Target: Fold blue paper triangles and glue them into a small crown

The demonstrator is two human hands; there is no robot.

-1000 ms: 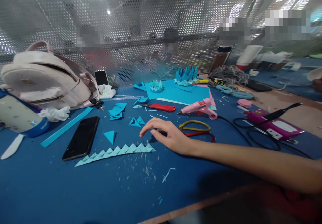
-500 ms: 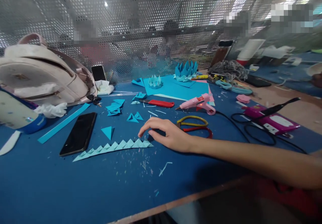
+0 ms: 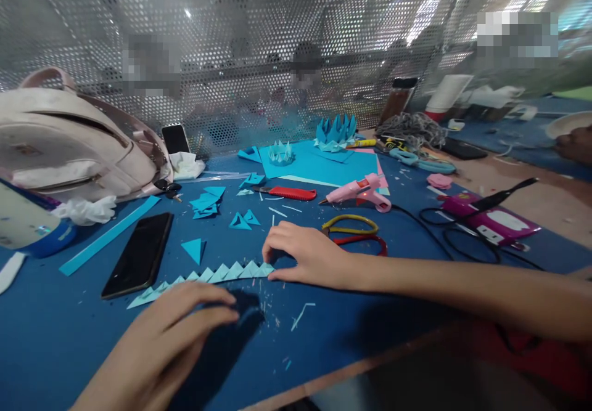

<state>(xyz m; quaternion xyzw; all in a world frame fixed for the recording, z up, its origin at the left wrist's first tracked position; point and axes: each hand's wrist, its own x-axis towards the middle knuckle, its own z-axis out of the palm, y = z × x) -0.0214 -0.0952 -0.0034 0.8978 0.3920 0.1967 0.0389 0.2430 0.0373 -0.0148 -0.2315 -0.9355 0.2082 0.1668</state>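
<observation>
A strip of folded pale-blue paper triangles (image 3: pixel 224 272) lies on the blue table. At its right end is my right hand (image 3: pixel 308 254), with the thumb and curled fingers closed around the tip. My left hand (image 3: pixel 178 331) hovers in front of the strip's left half, palm down, fingers apart and holding nothing. Part of the strip's lower edge is hidden behind that hand. Just beyond the strip lies a single blue paper triangle (image 3: pixel 193 250). Two small folded pieces (image 3: pixel 244 219) and a pile of blue paper pieces (image 3: pixel 208 201) sit farther back.
A pink glue gun (image 3: pixel 358 190), a red cutter (image 3: pixel 292 193) and red-and-yellow-handled scissors (image 3: pixel 354 219) lie beyond my right hand. A phone (image 3: pixel 137 254) is left of the strip. Paper crowns (image 3: pixel 280 152) stand at the back. A backpack (image 3: pixel 69 137) fills the left side.
My left hand has come into view from the lower left, over the table by the strip. My right hand has lowered onto the strip's right end and closed there.
</observation>
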